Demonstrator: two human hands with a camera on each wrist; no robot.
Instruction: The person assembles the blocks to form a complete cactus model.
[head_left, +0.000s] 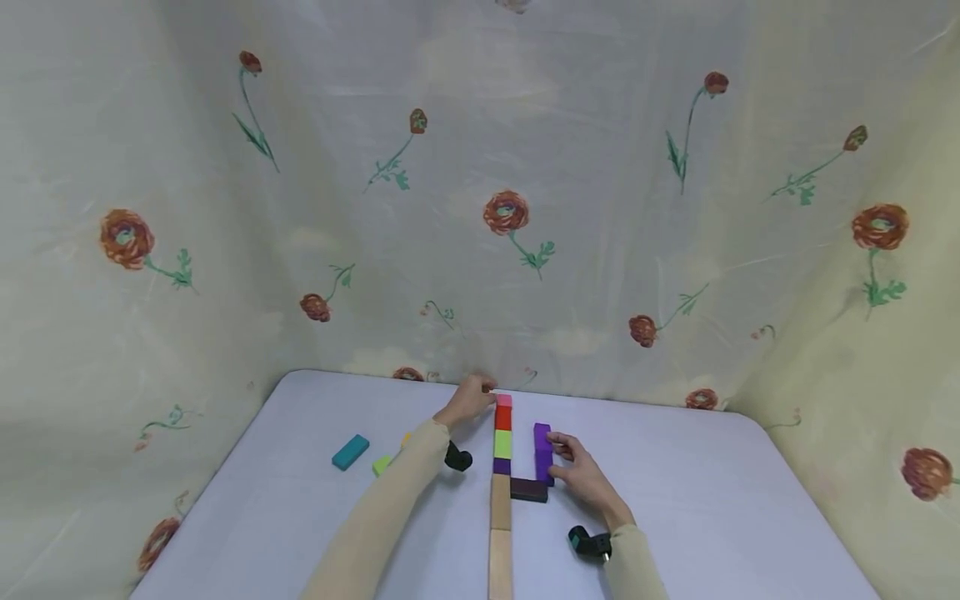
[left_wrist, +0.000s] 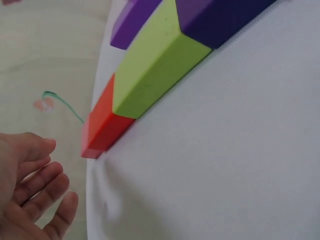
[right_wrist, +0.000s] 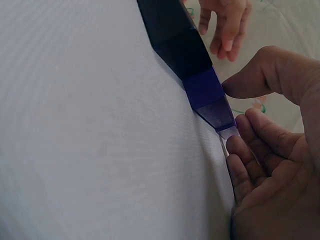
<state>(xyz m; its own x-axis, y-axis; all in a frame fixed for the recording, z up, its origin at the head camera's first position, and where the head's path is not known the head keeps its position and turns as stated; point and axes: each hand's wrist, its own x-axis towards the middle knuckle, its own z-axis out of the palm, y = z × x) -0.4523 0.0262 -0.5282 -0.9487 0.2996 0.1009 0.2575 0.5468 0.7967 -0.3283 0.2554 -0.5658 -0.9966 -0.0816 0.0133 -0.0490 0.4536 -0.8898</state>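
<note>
Blocks lie end to end in a row: a pink block (head_left: 504, 400) at the far end, then a red block (head_left: 503, 417), a light green block (head_left: 502, 444), a dark purple block (head_left: 502, 467) and tan blocks (head_left: 501, 502). My left hand (head_left: 471, 400) hovers by the pink block; the left wrist view shows loose fingers and a gap to it. To the right, purple blocks (head_left: 543, 437) form a shorter line meeting a dark brown block (head_left: 528, 490). Along that line's right side my right hand (head_left: 583, 477) rests its thumb and fingertips (right_wrist: 242, 122), without wrapping round it.
On the left of the white table (head_left: 675, 500) lie a teal block (head_left: 350, 452), a green block (head_left: 382, 465) and a yellow block (head_left: 407, 439), the last two partly hidden by the left sleeve (head_left: 390, 508). A flowered curtain (head_left: 585, 275) hangs behind the table.
</note>
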